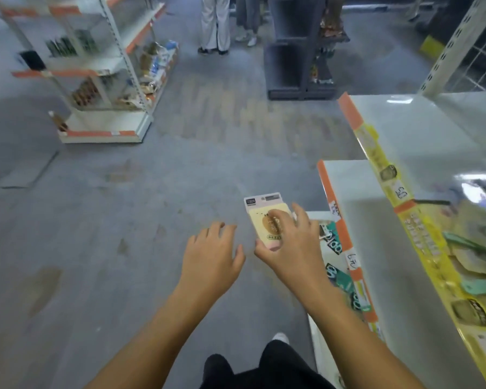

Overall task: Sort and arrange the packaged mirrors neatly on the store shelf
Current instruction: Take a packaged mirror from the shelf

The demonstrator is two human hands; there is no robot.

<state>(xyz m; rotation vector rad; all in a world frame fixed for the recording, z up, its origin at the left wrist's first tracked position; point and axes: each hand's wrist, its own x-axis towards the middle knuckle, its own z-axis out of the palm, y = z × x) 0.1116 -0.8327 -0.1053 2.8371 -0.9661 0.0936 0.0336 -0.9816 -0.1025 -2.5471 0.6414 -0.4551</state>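
My right hand (pixel 289 248) grips a small packaged mirror (pixel 264 217), cream and pink with a white header card, held over the floor just left of the store shelf (pixel 348 186). My left hand (pixel 212 255) hovers beside it, fingers spread and relaxed, holding nothing. On the lowest shelf tier lie green and white packaged items (pixel 334 245). Flat teal and beige packages (pixel 477 265) lie on the upper tier at the right, blurred.
Orange and yellow price strips (pixel 387 175) edge the shelf tiers. A white rack with goods (pixel 101 74) stands at the back left, a dark display stand (pixel 300 57) at the back centre. Standing people's legs (pixel 216 26) are beyond. Grey floor (pixel 124 220) fills the middle.
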